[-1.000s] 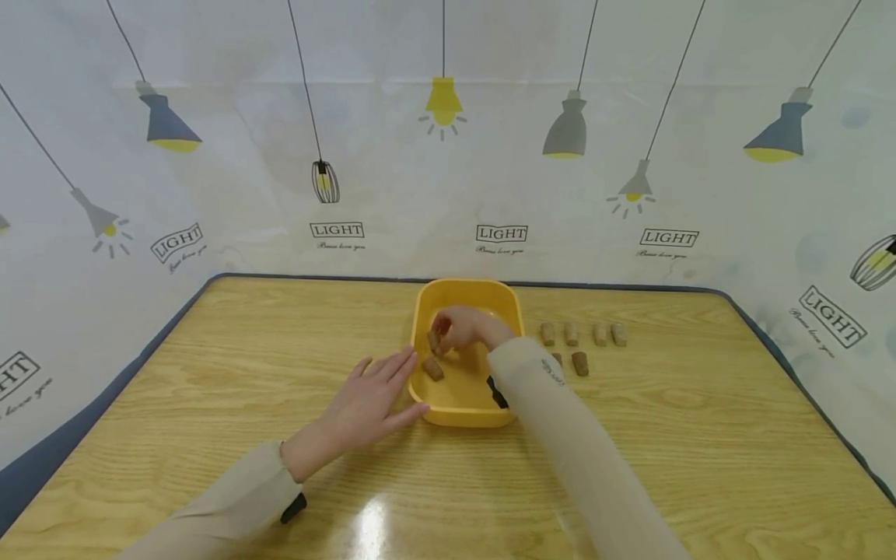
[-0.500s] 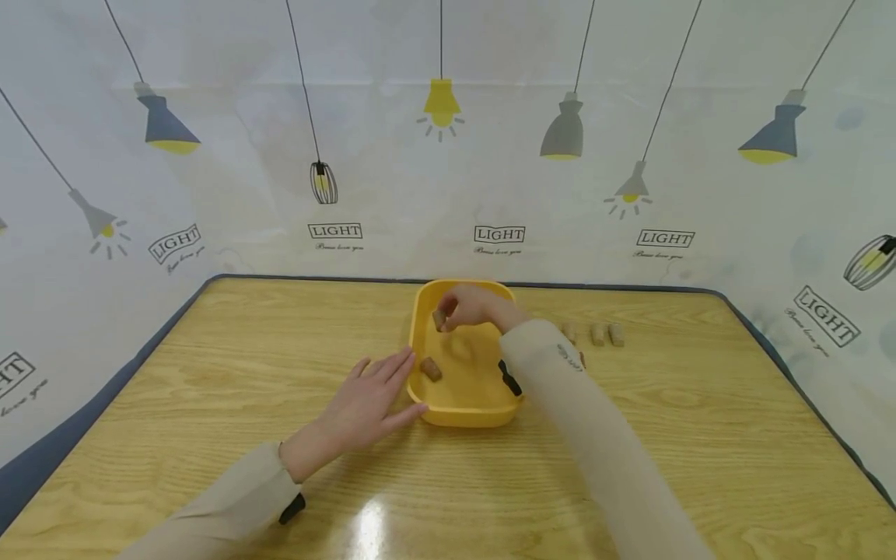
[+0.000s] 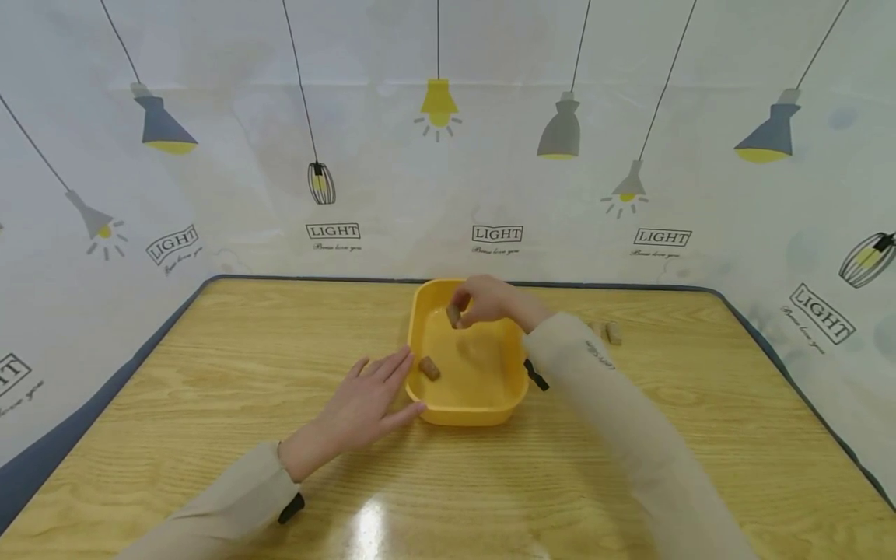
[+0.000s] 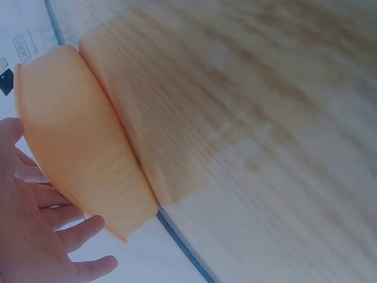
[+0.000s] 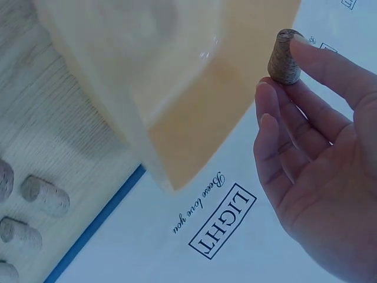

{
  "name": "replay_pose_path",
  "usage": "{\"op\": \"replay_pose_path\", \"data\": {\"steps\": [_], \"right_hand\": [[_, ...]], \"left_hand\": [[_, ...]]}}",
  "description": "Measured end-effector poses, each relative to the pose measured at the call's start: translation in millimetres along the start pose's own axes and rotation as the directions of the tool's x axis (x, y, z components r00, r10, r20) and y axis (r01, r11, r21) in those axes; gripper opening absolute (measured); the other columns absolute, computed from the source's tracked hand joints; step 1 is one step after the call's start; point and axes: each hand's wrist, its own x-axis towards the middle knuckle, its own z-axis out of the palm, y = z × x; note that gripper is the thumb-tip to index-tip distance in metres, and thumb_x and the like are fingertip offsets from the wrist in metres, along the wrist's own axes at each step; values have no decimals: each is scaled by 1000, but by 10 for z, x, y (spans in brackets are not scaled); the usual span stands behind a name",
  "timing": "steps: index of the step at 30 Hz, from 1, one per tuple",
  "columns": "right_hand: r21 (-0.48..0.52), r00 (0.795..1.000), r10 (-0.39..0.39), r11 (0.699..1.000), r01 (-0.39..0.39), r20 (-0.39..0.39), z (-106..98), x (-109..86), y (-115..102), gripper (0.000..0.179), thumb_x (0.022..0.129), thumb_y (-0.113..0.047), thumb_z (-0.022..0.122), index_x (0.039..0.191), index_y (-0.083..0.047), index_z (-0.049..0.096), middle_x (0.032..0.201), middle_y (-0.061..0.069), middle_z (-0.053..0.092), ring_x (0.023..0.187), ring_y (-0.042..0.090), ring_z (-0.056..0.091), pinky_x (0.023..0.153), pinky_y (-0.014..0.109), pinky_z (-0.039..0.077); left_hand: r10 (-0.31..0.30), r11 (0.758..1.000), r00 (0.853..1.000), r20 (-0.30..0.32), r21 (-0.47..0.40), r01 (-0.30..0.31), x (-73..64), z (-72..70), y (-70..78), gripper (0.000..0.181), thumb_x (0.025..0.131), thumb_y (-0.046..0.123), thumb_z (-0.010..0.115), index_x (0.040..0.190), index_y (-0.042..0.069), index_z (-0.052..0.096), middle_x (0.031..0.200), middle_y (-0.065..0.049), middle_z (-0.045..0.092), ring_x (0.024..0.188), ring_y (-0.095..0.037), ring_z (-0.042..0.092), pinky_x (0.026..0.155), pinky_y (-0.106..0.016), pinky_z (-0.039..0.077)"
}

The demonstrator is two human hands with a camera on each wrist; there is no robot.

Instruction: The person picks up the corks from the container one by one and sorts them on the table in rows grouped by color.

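Note:
Between its thumb and fingertips my right hand [image 3: 490, 299] pinches a brown cork [image 5: 285, 58], held over the far part of a yellow plastic tub [image 3: 483, 404]. Inside the tub, toward its left wall, lies one more cork [image 3: 429, 368]. My left hand [image 3: 364, 400] rests against the tub's left rim with fingers spread and fairly straight. In the left wrist view its fingers [image 4: 82, 233] touch the tub's outer side and rim.
Several loose corks [image 5: 45, 196] stand or lie on the wooden table [image 3: 245, 350] right of the tub, partly hidden by my right sleeve [image 3: 616, 412] in the head view. A printed backdrop [image 3: 392, 155] rises behind the table.
My right hand has lifted a cork from the left part of the tub and carried it up and to the right. The left hand stays at the rim.

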Motion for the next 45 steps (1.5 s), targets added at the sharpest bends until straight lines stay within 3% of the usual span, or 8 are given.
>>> {"op": "replay_pose_path", "data": {"steps": [10, 18, 29, 36, 45], "right_hand": [[-55, 993, -121, 991, 120, 0, -20, -233, 67, 22, 77, -12, 65, 97, -5, 63, 95, 5, 59, 94, 24, 53, 79, 32, 42], [-43, 993, -113, 993, 114, 25, -26, -449, 104, 24, 79, -12, 64, 102, -7, 61, 100, 3, 57, 90, 20, 52, 75, 31, 43], [-35, 974, -223, 974, 222, -26, -30, -703, 245, 19, 77, -7, 65, 95, -6, 62, 97, 4, 58, 89, 20, 53, 70, 29, 44], [-25, 974, -219, 976, 218, -48, -67, -868, 371, 28, 76, -8, 66, 103, -1, 61, 97, 6, 58, 79, 20, 54, 68, 30, 45], [-5, 976, -203, 979, 204, -75, -134, -1094, 515, 25, 78, -7, 65, 101, -2, 60, 95, 3, 58, 77, 17, 54, 69, 31, 45]], "left_hand": [[6, 1000, 1000, -21, 9, -6, -4, 11, 0, 72, 88, 54, 39, 135, 0, 33, 139, -12, 30, 122, -26, 32, 94, -51, 24], [10, 1000, 999, -41, 8, -10, -2, 23, -1, 70, 88, 53, 40, 135, 1, 35, 138, -12, 31, 121, -25, 34, 94, -50, 25], [10, 1000, 999, -38, 19, -9, 3, 37, -5, 72, 87, 54, 40, 134, -1, 35, 138, -12, 31, 122, -25, 33, 94, -51, 25], [14, 1000, 999, -39, 14, -14, 1, 36, -6, 72, 87, 53, 42, 134, -1, 35, 138, -13, 32, 121, -26, 34, 94, -51, 25], [21, 1000, 999, -40, 6, -21, -2, 13, 1, 71, 87, 51, 43, 134, -2, 35, 138, -13, 31, 122, -25, 33, 94, -50, 25]]}}
